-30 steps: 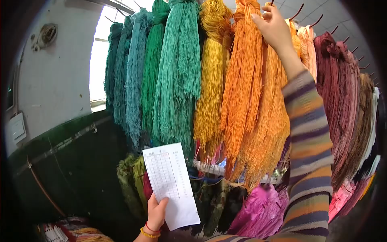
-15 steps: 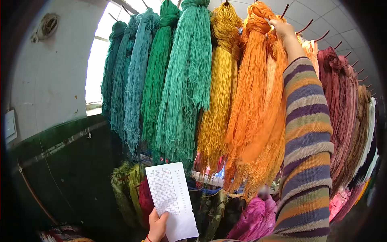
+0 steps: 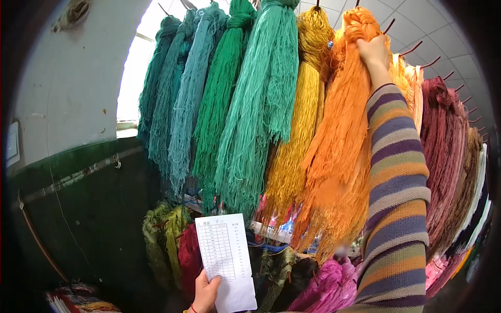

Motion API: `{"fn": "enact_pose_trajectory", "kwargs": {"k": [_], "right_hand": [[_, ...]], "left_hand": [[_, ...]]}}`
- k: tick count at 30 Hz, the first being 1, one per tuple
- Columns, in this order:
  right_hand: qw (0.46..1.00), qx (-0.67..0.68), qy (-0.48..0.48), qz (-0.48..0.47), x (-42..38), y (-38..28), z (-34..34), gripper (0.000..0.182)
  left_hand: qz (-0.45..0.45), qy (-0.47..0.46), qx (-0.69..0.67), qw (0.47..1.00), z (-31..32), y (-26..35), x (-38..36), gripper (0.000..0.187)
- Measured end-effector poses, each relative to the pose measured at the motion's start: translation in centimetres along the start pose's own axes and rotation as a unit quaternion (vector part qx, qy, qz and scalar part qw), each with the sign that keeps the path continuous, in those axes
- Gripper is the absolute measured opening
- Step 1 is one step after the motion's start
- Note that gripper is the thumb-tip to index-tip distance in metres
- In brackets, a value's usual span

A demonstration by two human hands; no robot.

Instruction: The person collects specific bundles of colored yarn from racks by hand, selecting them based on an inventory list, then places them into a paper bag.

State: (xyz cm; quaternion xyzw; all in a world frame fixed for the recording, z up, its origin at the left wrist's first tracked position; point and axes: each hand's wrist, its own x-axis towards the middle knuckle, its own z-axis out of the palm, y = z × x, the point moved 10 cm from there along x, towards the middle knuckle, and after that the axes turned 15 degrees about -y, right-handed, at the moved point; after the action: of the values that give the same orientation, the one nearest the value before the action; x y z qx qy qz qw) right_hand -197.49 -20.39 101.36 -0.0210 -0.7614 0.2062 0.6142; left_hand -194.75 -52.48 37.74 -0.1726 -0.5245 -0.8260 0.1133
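My left hand (image 3: 206, 292) pinches a sheet of paper (image 3: 237, 292) by its lower left side; a printed table with rows of small text covers its upper part. Up high, my right hand (image 3: 373, 50) grips the knotted top of an orange thread hank (image 3: 339, 120) that hangs from a hook. Its fingers are wrapped into the strands and partly hidden by them. Left of it hang a golden yellow hank (image 3: 298, 146) and a long mint green hank (image 3: 259, 104). Peach hanks (image 3: 415, 86) hang just behind my right forearm.
Darker green and teal hanks (image 3: 180, 104) hang further left by a bright window (image 3: 133, 73). Maroon hanks (image 3: 443, 135) and bare hook ends (image 3: 412, 48) are at right. Magenta hanks (image 3: 329, 284) hang lower. A rod (image 3: 42, 240) leans against the dark wall.
The view has shifted, so the hanks sit further right. My right hand has come down a little and now wraps the orange hank below its top. My left hand still holds the paper.
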Motion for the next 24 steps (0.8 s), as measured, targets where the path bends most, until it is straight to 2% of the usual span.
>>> {"fn": "enact_pose_trajectory", "kwargs": {"k": [1,4,5,6,7,9,11,12,15,17,18,20,21,23,24], "right_hand": [[0.995,0.045,0.059,-0.063,0.5,-0.8,-1.5,0.064],[0.977,0.079,0.178,-0.091,0.4,-1.3,-6.2,0.064],[0.963,0.102,0.226,-0.101,0.4,-0.9,-7.7,0.063],[0.950,0.130,0.215,-0.185,0.5,-1.3,-8.8,0.053],[0.931,0.134,0.267,-0.211,0.2,-0.9,-9.6,0.051],[0.887,0.180,0.297,-0.305,-1.0,-0.1,-10.0,0.041],[0.837,0.257,0.281,-0.393,-4.0,-0.1,-10.4,0.031],[0.814,0.315,0.278,-0.402,-4.7,0.8,-10.1,0.021],[0.840,0.369,0.175,-0.357,-6.0,3.3,-8.2,0.017],[0.839,0.417,0.103,-0.335,-9.3,4.4,-6.1,0.016],[0.837,0.440,0.061,-0.320,-11.3,4.7,-5.0,0.015],[0.824,0.495,-0.044,-0.273,-16.0,4.8,-1.9,0.015],[0.809,0.529,-0.114,-0.230,-18.8,4.8,0.5,0.016],[0.753,0.582,-0.280,-0.127,-25.6,4.0,5.7,0.018],[0.711,0.587,-0.379,-0.076,-29.7,3.3,8.4,0.019]], "left_hand": [[0.003,0.001,-0.001,1.000,0.0,0.2,0.2,0.037],[0.026,0.008,-0.005,1.000,-0.3,0.5,0.5,0.042],[0.064,0.013,0.050,0.997,-0.4,1.4,0.5,0.049],[0.101,0.016,0.105,0.989,-0.3,2.2,0.4,0.056],[0.100,0.014,0.102,0.990,-0.1,2.3,0.5,0.056],[0.189,0.044,0.153,0.969,0.4,4.6,-0.1,0.067],[0.195,0.026,0.181,0.964,0.4,4.5,0.1,0.072],[0.201,0.035,0.196,0.959,0.4,4.7,0.0,0.071],[0.231,0.058,0.235,0.943,1.2,6.8,-0.3,0.060],[0.180,-0.009,0.317,0.931,2.7,6.8,0.7,0.025],[0.178,-0.012,0.316,0.932,2.9,6.7,1.0,0.025],[0.106,-0.024,0.272,0.956,2.8,5.0,2.0,0.024],[0.137,-0.032,0.238,0.961,4.0,6.2,2.2,0.027],[0.107,-0.062,0.175,0.977,5.3,6.1,3.1,0.030],[0.066,-0.098,0.123,0.985,5.8,4.8,3.6,0.040]]}}
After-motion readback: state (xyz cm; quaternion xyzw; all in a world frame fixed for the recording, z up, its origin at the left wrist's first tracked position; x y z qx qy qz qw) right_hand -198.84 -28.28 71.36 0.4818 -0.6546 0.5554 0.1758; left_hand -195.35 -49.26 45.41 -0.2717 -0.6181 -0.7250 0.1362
